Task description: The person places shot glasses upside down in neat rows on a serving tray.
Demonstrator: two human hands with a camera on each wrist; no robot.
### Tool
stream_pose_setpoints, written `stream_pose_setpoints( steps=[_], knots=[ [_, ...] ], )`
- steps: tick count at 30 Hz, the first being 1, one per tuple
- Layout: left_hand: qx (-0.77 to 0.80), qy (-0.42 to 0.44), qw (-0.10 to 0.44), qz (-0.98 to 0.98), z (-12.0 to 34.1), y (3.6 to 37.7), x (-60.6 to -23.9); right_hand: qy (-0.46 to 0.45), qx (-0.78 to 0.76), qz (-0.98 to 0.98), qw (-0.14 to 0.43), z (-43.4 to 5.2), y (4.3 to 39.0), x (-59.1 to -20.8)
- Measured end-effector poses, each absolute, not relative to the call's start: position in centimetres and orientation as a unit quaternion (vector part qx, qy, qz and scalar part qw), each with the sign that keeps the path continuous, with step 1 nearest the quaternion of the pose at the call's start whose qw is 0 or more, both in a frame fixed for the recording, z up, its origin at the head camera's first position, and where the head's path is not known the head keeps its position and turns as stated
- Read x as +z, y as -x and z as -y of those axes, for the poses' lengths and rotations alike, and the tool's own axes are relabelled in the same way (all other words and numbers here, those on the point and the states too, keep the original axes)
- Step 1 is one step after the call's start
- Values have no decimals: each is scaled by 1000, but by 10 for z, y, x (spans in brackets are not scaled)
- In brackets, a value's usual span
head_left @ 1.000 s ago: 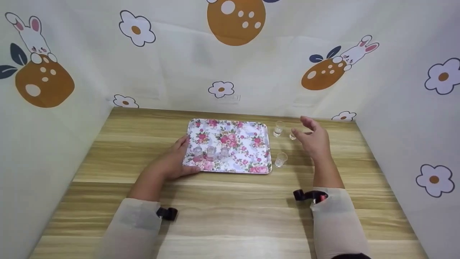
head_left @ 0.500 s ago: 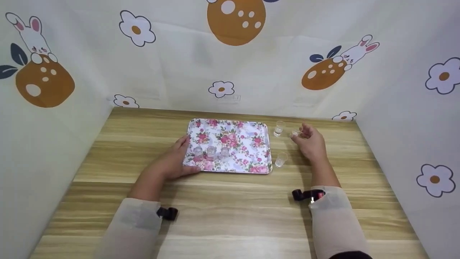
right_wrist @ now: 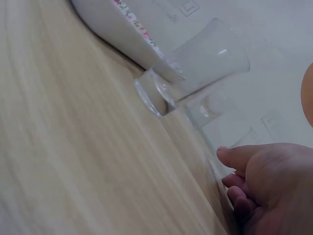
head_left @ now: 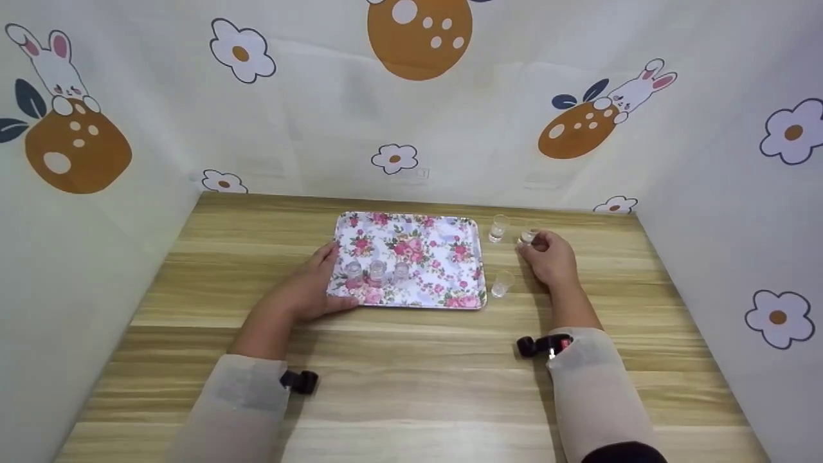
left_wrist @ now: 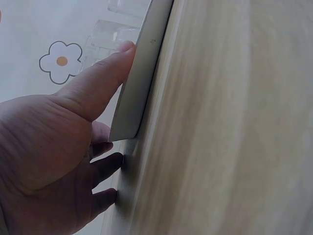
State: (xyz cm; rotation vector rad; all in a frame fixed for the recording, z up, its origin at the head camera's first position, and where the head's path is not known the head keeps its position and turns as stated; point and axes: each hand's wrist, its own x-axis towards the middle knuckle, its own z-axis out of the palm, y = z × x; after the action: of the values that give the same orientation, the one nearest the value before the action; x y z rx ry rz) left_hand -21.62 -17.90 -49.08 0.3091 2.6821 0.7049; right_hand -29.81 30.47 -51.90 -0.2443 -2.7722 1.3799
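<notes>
My left hand (head_left: 307, 290) holds the flowered tray (head_left: 443, 280) at its near left corner, the thumb along the front rim and the fingers by the left side. In the left wrist view the thumb touches the tray's pale outer wall (left_wrist: 139, 93). Three small clear glasses stand in a row on the tray, a left one (head_left: 353, 271), a middle one (head_left: 377, 271) and a right one (head_left: 402, 272). Right of the tray, my right hand (head_left: 551, 258) pinches a clear shot glass (head_left: 526, 236) low over the table. Its fingers partly hide that glass.
Two more shot glasses stand right of the tray, one at the back (head_left: 497, 229) and one nearer (head_left: 501, 284). The nearer glass (right_wrist: 200, 63) looms large in the right wrist view. A patterned cloth wall (head_left: 308, 128) rises behind the wooden table (head_left: 398, 373).
My right hand has come down and left onto the shot glass, its spread thumb and fingers closing round it. The left hand and tray stay put.
</notes>
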Motion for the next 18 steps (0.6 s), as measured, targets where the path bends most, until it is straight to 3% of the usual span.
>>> stream_pose_setpoints(
  steps=[18],
  knots=[
    [258,-111,174,-944,179,216,-491,89,414,905,31,-305,299,-518]
  ],
)
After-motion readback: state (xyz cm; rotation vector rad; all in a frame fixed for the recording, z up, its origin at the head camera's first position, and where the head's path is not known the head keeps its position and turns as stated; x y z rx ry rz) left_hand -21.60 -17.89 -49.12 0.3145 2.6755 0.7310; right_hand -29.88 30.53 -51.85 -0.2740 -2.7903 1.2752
